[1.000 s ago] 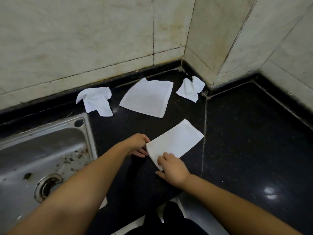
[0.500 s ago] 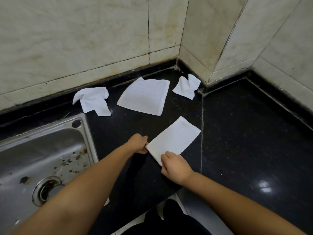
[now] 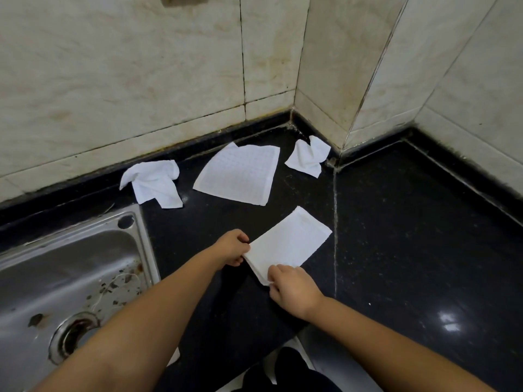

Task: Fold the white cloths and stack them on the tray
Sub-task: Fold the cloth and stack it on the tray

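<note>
Your left hand [image 3: 232,248] pinches near-left corner of folded cloth [image 3: 291,244]; fingers curled on its edge. Your right hand [image 3: 293,287] pinches near-right corner, fingers curled round it. Folded cloth lies flat on black counter [image 3: 410,236], near end slightly lifted between your hands. Behind it: flat cloth [image 3: 239,174] in middle, crumpled cloth [image 3: 154,182] to left beside sink [image 3: 70,278], small crumpled cloth [image 3: 308,155] at wall corner.

Left hand [image 3: 232,248] curled, fingers pinching the cloth's near-left corner | right hand [image 3: 293,287] knuckles up, fingertips pinching its near edge | both bare forearms reach forward, converging
</note>
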Motion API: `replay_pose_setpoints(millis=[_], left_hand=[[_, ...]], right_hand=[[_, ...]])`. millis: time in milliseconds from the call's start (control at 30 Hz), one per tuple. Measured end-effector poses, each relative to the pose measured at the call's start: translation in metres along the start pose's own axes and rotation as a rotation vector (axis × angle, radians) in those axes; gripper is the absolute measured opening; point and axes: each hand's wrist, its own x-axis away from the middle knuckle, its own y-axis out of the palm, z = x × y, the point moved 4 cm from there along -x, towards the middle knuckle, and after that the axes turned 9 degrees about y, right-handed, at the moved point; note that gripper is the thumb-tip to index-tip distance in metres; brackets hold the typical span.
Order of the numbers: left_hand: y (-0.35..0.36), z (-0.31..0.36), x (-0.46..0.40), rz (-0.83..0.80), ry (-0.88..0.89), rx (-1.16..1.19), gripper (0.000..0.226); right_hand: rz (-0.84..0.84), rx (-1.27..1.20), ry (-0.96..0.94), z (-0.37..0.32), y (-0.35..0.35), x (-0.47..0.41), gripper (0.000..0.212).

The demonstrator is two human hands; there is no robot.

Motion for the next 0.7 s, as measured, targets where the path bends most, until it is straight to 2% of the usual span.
replay_pose_setpoints(millis=[100,267,333,400,500,600,700], left_hand=[[-0.002,0.017,-0.002,-0.043,-0.009,0.12,0.021],[0.0,0.05,-0.016,-0.084,-0.017,0.348,0.017],[0.004,0.063,-0.021,-0.116,-0.01,0.37,0.021],[0.011,0.073,-0.027,-0.146,-0.043,0.441,0.012],[0.023,0.088,-0.039,-0.172,-0.084,0.543,0.007],[0.034,0.101,-0.054,-0.139,-0.029,0.385,0.007],[0.045,0.115,-0.071,-0.068,0.099,-0.096,0.008]], right_hand=[[-0.008,-0.254,0.059,0.008,-0.011,-0.001,0.013],[-0.058,-0.654,0.239,0.031,-0.03,-0.01,0.006],[-0.054,-0.768,0.31,0.044,-0.035,-0.012,0.009],[-0.024,-0.849,0.375,0.059,-0.038,-0.015,0.016],[0.01,-0.935,0.466,0.08,-0.043,-0.018,0.012],[0.096,-0.878,0.566,0.105,-0.051,-0.023,0.008],[0.125,-0.776,0.643,0.126,-0.055,-0.03,0.007]])
